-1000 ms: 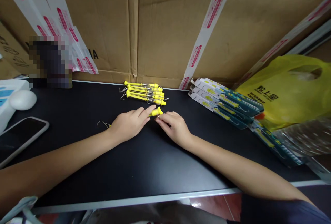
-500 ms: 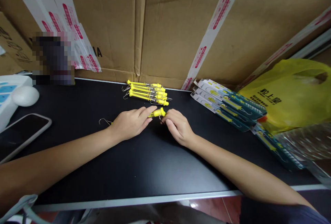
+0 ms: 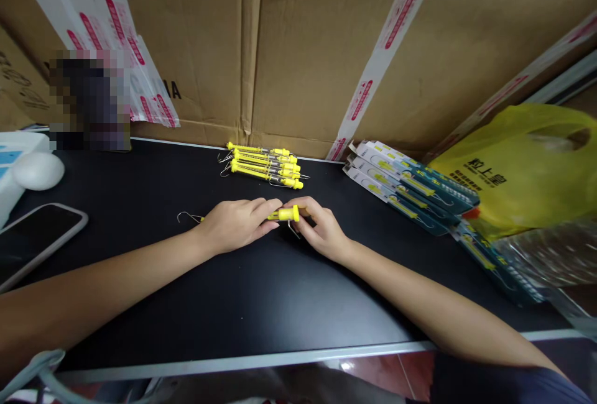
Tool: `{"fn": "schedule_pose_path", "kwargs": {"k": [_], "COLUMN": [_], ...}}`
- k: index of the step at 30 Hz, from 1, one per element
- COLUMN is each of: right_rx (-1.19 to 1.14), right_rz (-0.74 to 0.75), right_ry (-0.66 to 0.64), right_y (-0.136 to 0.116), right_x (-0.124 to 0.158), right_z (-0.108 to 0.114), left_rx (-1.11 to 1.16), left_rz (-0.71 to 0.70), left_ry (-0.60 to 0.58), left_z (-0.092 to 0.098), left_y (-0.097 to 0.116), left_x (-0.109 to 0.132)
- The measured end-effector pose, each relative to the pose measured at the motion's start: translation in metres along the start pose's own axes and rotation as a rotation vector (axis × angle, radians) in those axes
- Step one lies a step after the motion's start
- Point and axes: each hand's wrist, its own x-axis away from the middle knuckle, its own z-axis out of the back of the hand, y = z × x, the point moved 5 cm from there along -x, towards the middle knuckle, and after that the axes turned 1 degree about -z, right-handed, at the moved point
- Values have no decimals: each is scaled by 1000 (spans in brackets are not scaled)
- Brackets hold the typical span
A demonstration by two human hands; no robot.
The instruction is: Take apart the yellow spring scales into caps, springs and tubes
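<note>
My left hand (image 3: 237, 224) is wrapped around a yellow tube-shaped hook tool (image 3: 286, 214), held roughly level above the black table. A bent metal hook sticks out past the wrist side of that hand, and the flanged yellow end points to the right. My right hand (image 3: 321, 227) has its thumb and forefinger closed at this flanged end, where a short bent metal wire hangs down. The middle of the tool is hidden by my left fingers. Behind my hands lie several similar yellow hook tools (image 3: 265, 166) side by side, their metal hooks showing.
Several printed boxes (image 3: 410, 180) lie stacked at the right, beside a yellow plastic bag (image 3: 522, 168) and clear plastic packaging (image 3: 550, 255). A phone (image 3: 40, 242) and a white rounded object (image 3: 40, 171) are at the left. Large cardboard boxes (image 3: 298, 50) stand behind the black table (image 3: 261, 304).
The tool's flanged end has lowered slightly and turned more level. My right thumb and forefinger have moved up against it, and the bent wire now shows below it.
</note>
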Motion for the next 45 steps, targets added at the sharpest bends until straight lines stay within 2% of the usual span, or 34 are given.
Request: {"fn": "schedule_pose_path", "kwargs": {"k": [6, 11, 23, 29, 34, 39, 45], "right_rx": [72, 96, 7, -8, -5, -1, 5], "right_rz": [29, 43, 21, 43, 48, 31, -3], "right_ry": [-7, -61, -78, -104, -184, -309, -337], "right_y": [-2, 0, -2, -2, -3, -4, -4], "right_x": [1, 2, -3, -4, -5, -7, -8], "right_z": [-1, -4, -7, -8, -7, -5, -5], "left_rx": [-9, 30, -17, -13, 22, -31, -18], "left_rz": [-37, -72, -28, -56, -103, -157, -145], "left_ry": [23, 60, 99, 94, 35, 37, 32], "left_z": [2, 4, 2, 1, 1, 2, 1], "left_y": [3, 6, 1, 0, -1, 1, 1], "left_x": [-1, -2, 2, 4, 5, 6, 6]}}
